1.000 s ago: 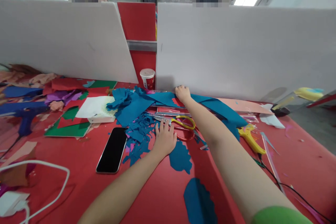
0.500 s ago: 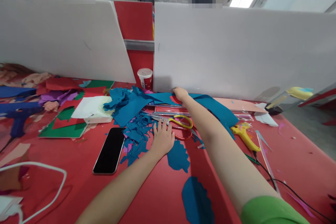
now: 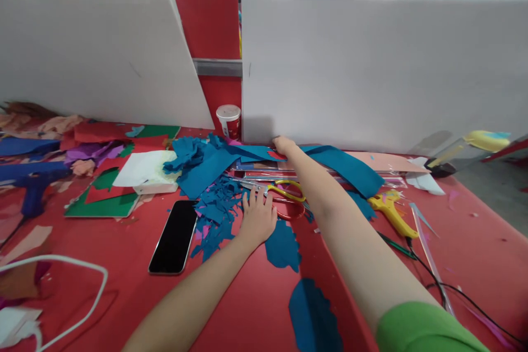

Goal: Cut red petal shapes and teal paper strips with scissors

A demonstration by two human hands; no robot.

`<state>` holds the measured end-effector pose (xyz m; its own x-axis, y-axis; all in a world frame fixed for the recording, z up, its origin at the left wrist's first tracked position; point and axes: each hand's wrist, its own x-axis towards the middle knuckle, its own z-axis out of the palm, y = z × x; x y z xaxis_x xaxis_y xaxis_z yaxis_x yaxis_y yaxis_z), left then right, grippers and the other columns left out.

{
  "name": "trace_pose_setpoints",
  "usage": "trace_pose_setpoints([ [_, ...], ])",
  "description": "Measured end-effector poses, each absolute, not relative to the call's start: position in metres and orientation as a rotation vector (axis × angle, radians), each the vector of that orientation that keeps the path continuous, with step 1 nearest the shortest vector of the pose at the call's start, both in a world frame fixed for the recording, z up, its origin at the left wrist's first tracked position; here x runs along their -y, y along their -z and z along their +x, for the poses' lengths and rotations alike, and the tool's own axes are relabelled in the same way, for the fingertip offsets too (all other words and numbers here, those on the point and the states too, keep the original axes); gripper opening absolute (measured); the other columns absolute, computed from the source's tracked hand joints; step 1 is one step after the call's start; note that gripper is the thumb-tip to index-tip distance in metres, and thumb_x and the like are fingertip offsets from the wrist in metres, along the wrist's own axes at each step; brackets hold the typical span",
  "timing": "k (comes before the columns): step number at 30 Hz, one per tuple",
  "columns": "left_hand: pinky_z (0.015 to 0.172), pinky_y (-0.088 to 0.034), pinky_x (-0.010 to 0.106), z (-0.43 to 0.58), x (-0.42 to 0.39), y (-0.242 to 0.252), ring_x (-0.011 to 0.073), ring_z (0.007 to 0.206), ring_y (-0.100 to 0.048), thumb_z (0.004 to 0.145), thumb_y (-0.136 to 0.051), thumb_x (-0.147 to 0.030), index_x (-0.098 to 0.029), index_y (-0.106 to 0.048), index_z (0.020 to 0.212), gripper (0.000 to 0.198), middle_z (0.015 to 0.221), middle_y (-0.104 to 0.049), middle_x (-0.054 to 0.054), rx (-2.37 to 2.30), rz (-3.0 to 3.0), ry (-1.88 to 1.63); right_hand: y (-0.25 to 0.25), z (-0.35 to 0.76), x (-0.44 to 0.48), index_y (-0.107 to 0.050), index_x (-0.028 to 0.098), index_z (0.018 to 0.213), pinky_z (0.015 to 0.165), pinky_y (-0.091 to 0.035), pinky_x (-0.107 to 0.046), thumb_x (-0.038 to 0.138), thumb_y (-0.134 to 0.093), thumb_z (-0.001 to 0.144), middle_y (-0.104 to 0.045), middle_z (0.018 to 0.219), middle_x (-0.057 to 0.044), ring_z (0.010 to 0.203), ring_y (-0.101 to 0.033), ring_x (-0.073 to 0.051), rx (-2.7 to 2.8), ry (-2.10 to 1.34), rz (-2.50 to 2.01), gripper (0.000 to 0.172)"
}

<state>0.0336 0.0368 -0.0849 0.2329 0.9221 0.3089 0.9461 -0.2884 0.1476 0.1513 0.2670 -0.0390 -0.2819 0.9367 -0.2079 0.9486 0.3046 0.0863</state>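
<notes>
My left hand (image 3: 259, 217) lies flat on the red table with its fingers spread. Its fingertips rest by the scissors (image 3: 289, 191), which have one yellow and one red handle loop. Farther back, my right hand (image 3: 284, 146) is curled at a long blue strip (image 3: 342, 162) beside a small red piece (image 3: 275, 154); its fingertips are mostly hidden. Small blue scraps (image 3: 218, 201) are heaped left of my left hand. Nearer to me are a cut blue piece with a jagged edge (image 3: 282, 246) and a larger one (image 3: 313, 313), partly in shadow.
White boards (image 3: 371, 77) stand along the back, with a lidded paper cup (image 3: 229, 121) between them. A phone (image 3: 173, 237) lies left. A yellow glue gun (image 3: 394, 214) with a cord is right, a blue glue gun (image 3: 33, 187) far left. A white cable (image 3: 99, 291) loops lower left.
The view has shifted slightly. Both hands keep nearly the same places; by my right hand, a little more shows under the front edge of the blue strip.
</notes>
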Motion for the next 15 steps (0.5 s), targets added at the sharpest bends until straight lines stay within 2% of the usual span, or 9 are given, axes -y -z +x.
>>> trace_pose_setpoints([
  [8,0.098,-0.023,0.051,0.034,-0.037,0.085,0.031,0.121,-0.03,0.083,-0.034,-0.028,-0.014,-0.05,0.114,0.038,0.128,-0.043,0.012,1.809,-2.417,0.515,0.042,0.149,-0.27,-0.051,0.015,0.11,0.076,-0.048,-0.038,0.028,-0.049,0.084,-0.054,0.11,-0.008,0.092,-0.056,-0.018,-2.331,0.082,1.671,0.029],
  [15,0.098,-0.024,0.05,0.033,-0.037,0.084,0.0301,0.121,-0.031,0.082,-0.035,-0.027,-0.015,-0.05,0.115,0.038,0.127,-0.044,0.011,1.819,-2.411,0.517,0.036,0.151,-0.257,-0.05,0.015,0.11,0.076,-0.048,-0.038,0.028,-0.048,0.084,-0.054,0.11,-0.008,0.092,-0.056,-0.018,-2.477,-0.191,1.712,0.029],
])
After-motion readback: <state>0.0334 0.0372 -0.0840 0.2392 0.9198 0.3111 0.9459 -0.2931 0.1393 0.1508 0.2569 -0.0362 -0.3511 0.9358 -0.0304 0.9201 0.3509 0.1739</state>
